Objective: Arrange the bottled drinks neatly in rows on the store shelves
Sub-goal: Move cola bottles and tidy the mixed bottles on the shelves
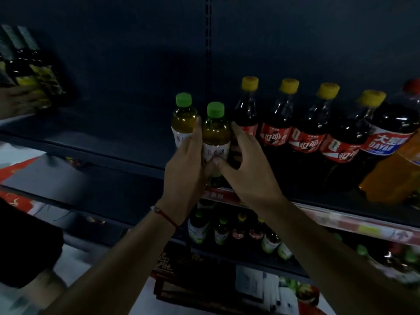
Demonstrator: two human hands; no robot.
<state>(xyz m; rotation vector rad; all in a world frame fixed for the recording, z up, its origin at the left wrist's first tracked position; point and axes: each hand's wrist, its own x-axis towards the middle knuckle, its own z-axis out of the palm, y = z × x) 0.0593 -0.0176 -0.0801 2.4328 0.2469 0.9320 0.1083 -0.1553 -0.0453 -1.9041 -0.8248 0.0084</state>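
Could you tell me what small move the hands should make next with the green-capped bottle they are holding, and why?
Probably ease the front green-capped bottle back and release it: both the left hand and right hand grip it at the shelf edge, just ahead of the second green-capped bottle.

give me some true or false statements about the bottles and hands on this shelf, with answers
1. Both hands are around the front green-capped bottle. True: the left hand and the right hand grip it from either side.
2. The cola bottles have red caps. False: their caps are yellow.
3. A second green-capped bottle stands just left of the held one. True.
4. The held bottle holds a clear liquid. False: it is amber.
5. The left wrist carries a red string bracelet. True.
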